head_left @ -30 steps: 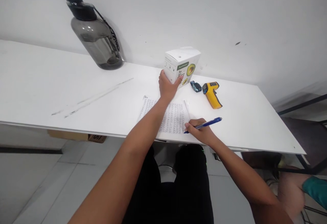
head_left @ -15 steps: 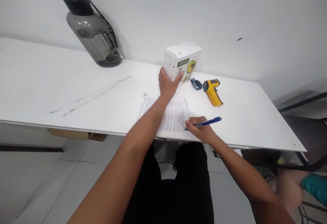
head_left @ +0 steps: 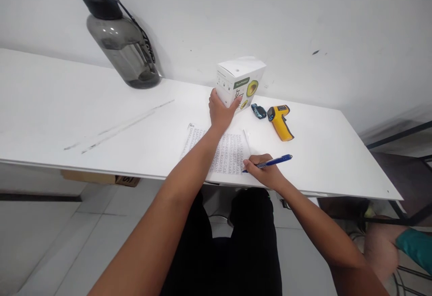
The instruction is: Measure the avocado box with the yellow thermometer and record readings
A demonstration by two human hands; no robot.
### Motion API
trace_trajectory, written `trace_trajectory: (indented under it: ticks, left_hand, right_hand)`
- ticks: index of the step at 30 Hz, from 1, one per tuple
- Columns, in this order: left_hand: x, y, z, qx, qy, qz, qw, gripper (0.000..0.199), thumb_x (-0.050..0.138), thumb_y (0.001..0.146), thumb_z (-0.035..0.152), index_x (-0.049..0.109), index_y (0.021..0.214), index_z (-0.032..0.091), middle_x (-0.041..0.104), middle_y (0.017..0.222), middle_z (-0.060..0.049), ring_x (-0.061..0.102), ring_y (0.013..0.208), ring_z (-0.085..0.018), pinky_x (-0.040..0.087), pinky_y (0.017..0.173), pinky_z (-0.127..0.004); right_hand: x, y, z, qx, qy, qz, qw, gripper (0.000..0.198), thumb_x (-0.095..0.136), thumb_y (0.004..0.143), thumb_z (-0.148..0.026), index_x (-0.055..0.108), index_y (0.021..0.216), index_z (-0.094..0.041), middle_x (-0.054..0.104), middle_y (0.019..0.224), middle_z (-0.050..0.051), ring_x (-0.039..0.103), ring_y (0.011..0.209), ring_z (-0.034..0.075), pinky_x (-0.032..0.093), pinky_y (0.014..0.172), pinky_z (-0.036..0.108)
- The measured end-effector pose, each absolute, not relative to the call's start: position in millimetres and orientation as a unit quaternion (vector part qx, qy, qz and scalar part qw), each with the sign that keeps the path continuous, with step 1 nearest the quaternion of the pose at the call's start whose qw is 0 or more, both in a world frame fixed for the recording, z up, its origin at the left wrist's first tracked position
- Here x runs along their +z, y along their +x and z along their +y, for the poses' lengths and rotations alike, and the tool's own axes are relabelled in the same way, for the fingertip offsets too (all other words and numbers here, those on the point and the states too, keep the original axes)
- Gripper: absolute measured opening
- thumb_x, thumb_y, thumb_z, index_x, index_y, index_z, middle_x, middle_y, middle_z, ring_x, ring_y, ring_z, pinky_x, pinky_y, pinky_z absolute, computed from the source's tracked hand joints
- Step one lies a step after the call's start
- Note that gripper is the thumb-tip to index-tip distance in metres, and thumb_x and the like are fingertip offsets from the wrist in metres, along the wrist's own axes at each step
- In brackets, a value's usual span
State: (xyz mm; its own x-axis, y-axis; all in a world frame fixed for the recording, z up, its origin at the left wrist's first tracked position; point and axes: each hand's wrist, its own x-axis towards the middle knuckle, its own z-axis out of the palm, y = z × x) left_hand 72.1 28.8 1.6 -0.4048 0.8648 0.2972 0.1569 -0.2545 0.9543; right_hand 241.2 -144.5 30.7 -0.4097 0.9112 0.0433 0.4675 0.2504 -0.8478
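Note:
My left hand point(head_left: 222, 112) is wrapped round the lower front of a white carton point(head_left: 240, 79) with avocado pictures, which stands on the table near the wall. A blue pen point(head_left: 275, 161) is gripped in my right hand point(head_left: 266, 172), its tip down at the right edge of a sheet of paper point(head_left: 227, 154). Dense rows of small writing cover the sheet. My left forearm lies across the paper and hides its middle part.
A yellow infrared thermometer point(head_left: 281, 124) and a small dark watch-like item point(head_left: 258, 111) lie right of the carton. A large grey water bottle point(head_left: 124, 48) stands at the back left of the white table point(head_left: 67, 102). Another person's leg point(head_left: 381, 246) shows at lower right.
The view has shifted very slightly. Both hands, the carton and the pen look almost the same as before.

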Motion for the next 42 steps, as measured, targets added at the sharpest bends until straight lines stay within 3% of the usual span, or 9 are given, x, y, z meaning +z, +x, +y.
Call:
trace_trajectory:
  ticks: [11, 20, 25, 28, 32, 36, 38, 42]
  left_hand:
    - [4.2, 71.5, 27.2, 0.628, 0.479, 0.55, 0.273, 0.098, 0.085, 0.072, 0.064, 0.035, 0.149, 0.03, 0.045, 0.156, -0.015, 0.036, 0.153, -0.038, 0.033, 0.127, -0.055]
    - [3.4, 70.9, 28.0, 0.618, 0.482, 0.556, 0.275, 0.102, 0.085, 0.071, 0.065, 0.031, 0.151, 0.031, 0.042, 0.159, -0.015, 0.034, 0.154, -0.039, 0.029, 0.128, -0.056]
    - [-0.3, 70.9, 31.1, 0.619, 0.483, 0.555, 0.275, 0.105, 0.086, 0.07, 0.064, 0.03, 0.152, 0.032, 0.042, 0.157, -0.014, 0.031, 0.156, -0.039, 0.03, 0.127, -0.057]
    - [-1.9, 70.9, 32.4, 0.627, 0.481, 0.548, 0.274, 0.104, 0.088, 0.069, 0.061, 0.032, 0.152, 0.032, 0.043, 0.156, -0.014, 0.031, 0.155, -0.039, 0.03, 0.128, -0.057]
    - [-1.1, 71.4, 32.0, 0.633, 0.476, 0.55, 0.266, 0.102, 0.09, 0.067, 0.058, 0.035, 0.148, 0.03, 0.045, 0.154, -0.015, 0.035, 0.152, -0.04, 0.03, 0.127, -0.058]
    - [4.3, 71.9, 27.2, 0.64, 0.474, 0.548, 0.255, 0.096, 0.09, 0.068, 0.055, 0.039, 0.145, 0.029, 0.048, 0.151, -0.015, 0.041, 0.148, -0.039, 0.034, 0.124, -0.058]
    - [8.0, 71.6, 23.7, 0.632, 0.476, 0.557, 0.253, 0.093, 0.089, 0.07, 0.052, 0.039, 0.144, 0.027, 0.049, 0.149, -0.016, 0.044, 0.146, -0.038, 0.037, 0.122, -0.057]
    - [13.7, 70.6, 18.7, 0.618, 0.479, 0.567, 0.259, 0.091, 0.088, 0.071, 0.051, 0.039, 0.143, 0.025, 0.051, 0.146, -0.017, 0.046, 0.144, -0.038, 0.04, 0.119, -0.055]
  right_hand:
    - [31.2, 240.7, -145.2, 0.387, -0.459, -0.747, 0.284, 0.061, 0.053, 0.095, -0.065, 0.03, 0.055, -0.025, 0.038, 0.052, -0.003, 0.036, 0.053, 0.012, 0.03, 0.053, 0.029]
    - [32.2, 239.5, -145.2, 0.376, -0.457, -0.748, 0.301, 0.059, 0.051, 0.096, -0.063, 0.03, 0.055, -0.025, 0.037, 0.05, -0.004, 0.036, 0.051, 0.011, 0.029, 0.051, 0.028]
    - [29.8, 242.1, -147.0, 0.38, -0.435, -0.766, 0.282, 0.055, 0.053, 0.097, -0.056, 0.043, 0.054, -0.023, 0.048, 0.051, -0.001, 0.045, 0.051, 0.013, 0.035, 0.052, 0.028]
    - [26.4, 248.0, -150.2, 0.339, -0.46, -0.754, 0.323, 0.054, 0.051, 0.099, -0.056, 0.054, 0.056, -0.023, 0.055, 0.052, 0.001, 0.052, 0.052, 0.015, 0.04, 0.053, 0.029]
    - [24.2, 251.3, -129.5, 0.176, -0.547, -0.694, 0.434, 0.053, 0.045, 0.102, -0.059, 0.071, 0.074, -0.023, 0.069, 0.068, 0.005, 0.066, 0.067, 0.021, 0.051, 0.063, 0.032]
    - [26.1, 239.3, -72.9, 0.043, -0.54, -0.747, 0.385, 0.041, 0.052, 0.101, -0.055, 0.077, 0.095, -0.022, 0.076, 0.089, 0.008, 0.072, 0.086, 0.024, 0.053, 0.074, 0.032]
    - [26.0, 232.1, -47.6, -0.007, -0.489, -0.803, 0.342, 0.038, 0.054, 0.102, -0.049, 0.078, 0.106, -0.021, 0.077, 0.097, 0.011, 0.071, 0.091, 0.024, 0.052, 0.072, 0.031]
    - [19.4, 224.8, -29.5, -0.023, -0.449, -0.829, 0.333, 0.04, 0.048, 0.107, -0.046, 0.074, 0.122, -0.019, 0.076, 0.109, 0.012, 0.071, 0.093, 0.022, 0.052, 0.073, 0.029]
